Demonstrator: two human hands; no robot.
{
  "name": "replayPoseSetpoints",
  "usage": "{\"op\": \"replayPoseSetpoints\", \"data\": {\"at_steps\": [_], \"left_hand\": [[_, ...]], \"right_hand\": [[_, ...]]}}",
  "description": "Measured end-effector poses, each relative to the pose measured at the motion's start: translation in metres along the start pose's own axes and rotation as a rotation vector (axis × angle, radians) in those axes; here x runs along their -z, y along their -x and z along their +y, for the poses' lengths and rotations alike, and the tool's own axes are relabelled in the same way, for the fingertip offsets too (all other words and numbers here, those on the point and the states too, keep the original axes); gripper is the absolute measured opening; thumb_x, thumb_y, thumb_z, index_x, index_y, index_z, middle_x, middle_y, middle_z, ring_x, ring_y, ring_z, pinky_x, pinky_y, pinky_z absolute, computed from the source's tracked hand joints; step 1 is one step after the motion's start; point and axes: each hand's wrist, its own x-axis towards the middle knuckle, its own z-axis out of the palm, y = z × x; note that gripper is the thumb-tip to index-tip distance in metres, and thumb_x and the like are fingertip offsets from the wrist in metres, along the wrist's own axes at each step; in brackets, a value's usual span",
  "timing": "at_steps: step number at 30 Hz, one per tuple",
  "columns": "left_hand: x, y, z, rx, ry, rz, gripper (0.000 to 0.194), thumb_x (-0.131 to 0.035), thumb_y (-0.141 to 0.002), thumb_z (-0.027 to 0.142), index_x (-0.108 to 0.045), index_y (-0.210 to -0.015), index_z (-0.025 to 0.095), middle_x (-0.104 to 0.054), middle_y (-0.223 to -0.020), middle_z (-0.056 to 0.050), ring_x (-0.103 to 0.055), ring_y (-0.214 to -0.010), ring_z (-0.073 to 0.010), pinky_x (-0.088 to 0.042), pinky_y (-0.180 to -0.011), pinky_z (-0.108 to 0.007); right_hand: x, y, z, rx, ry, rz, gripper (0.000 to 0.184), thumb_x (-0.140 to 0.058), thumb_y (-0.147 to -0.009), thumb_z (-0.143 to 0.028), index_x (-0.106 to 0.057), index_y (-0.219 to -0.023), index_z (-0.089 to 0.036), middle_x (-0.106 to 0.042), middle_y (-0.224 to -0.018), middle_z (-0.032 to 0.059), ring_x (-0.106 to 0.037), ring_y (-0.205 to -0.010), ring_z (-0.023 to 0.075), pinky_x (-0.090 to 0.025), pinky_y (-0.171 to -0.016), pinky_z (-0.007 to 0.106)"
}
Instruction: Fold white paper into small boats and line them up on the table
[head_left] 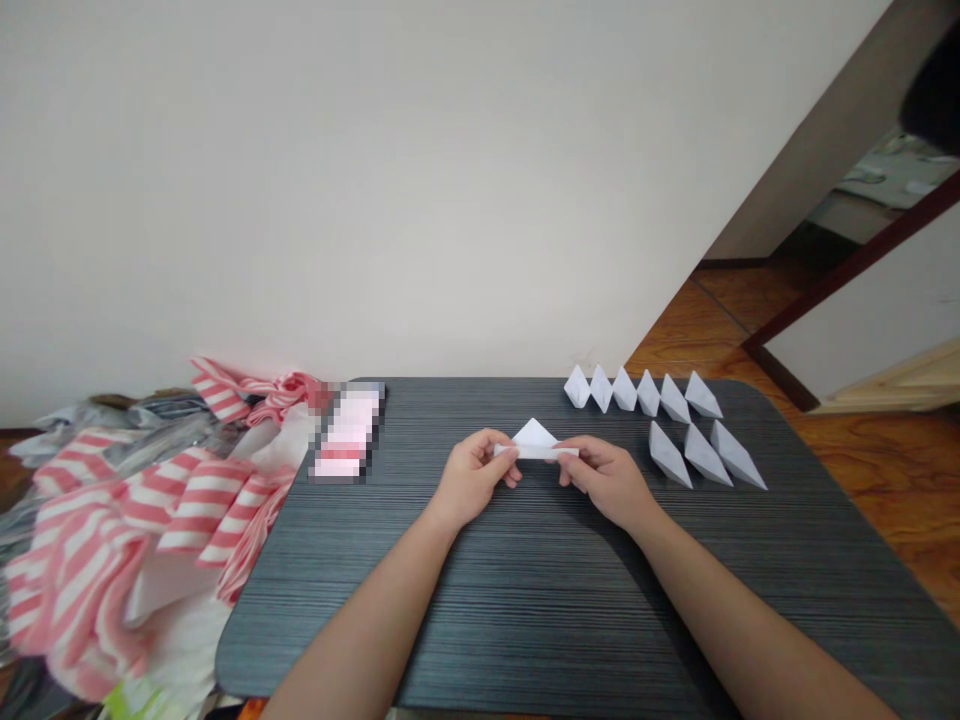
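A folded white sheet of paper [534, 436] is held above the dark table, its pointed top facing the wall and a straight folded band along its lower edge. My left hand [477, 470] pinches the band's left end between thumb and fingers. At the other end, my right hand [604, 476] grips the paper the same way. To the right, folded paper boats [624, 388] stand in a row near the table's far edge. A shorter row of three paper boats [706, 454] sits in front of them.
The dark wood-grained table [495, 620] stands against a pale wall [450, 180]. A blurred-out, phone-like flat object [346, 436] lies at its far left. Red-and-white striped cloth [97, 540] is heaped beside the table's left edge. Wooden floor [847, 420] shows on the right.
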Motion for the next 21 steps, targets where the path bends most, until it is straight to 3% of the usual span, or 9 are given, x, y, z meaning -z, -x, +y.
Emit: {"op": "replayPoseSetpoints", "data": {"at_steps": [5, 13, 21], "left_hand": [[-0.0010, 0.0006, -0.0006, -0.008, 0.008, 0.009, 0.026, -0.061, -0.078, 0.036, -0.051, -0.088, 0.014, -0.062, -0.059, 0.000, -0.057, -0.050, -0.0105, -0.046, -0.053, -0.023], [-0.0025, 0.0000, -0.0013, -0.016, 0.014, 0.022, 0.024, -0.059, -0.080, 0.034, -0.047, -0.091, 0.015, -0.061, -0.059, 0.002, -0.056, -0.049, -0.0102, -0.045, -0.051, -0.022], [-0.0017, 0.0003, -0.0003, -0.012, 0.053, -0.009, 0.032, -0.059, -0.079, 0.029, -0.040, -0.103, 0.018, -0.058, -0.062, 0.004, -0.057, -0.049, -0.0094, -0.045, -0.051, -0.021]], "right_hand": [[-0.0029, -0.0005, 0.0008, -0.026, -0.100, 0.006, 0.020, -0.055, -0.085, -0.033, -0.058, -0.096, -0.016, -0.062, -0.061, 0.0008, -0.052, -0.050, 0.0114, -0.036, -0.047, 0.023], [-0.0072, -0.0022, 0.0046, -0.031, -0.116, 0.047, 0.024, -0.057, -0.084, -0.037, -0.057, -0.097, -0.017, -0.062, -0.062, 0.0010, -0.056, -0.053, 0.0131, -0.038, -0.048, 0.024], [-0.0082, -0.0015, 0.0015, 0.014, -0.065, 0.023, 0.023, -0.053, -0.086, -0.031, -0.055, -0.104, -0.018, -0.061, -0.063, -0.0002, -0.057, -0.056, 0.0136, -0.043, -0.056, 0.026]]}}
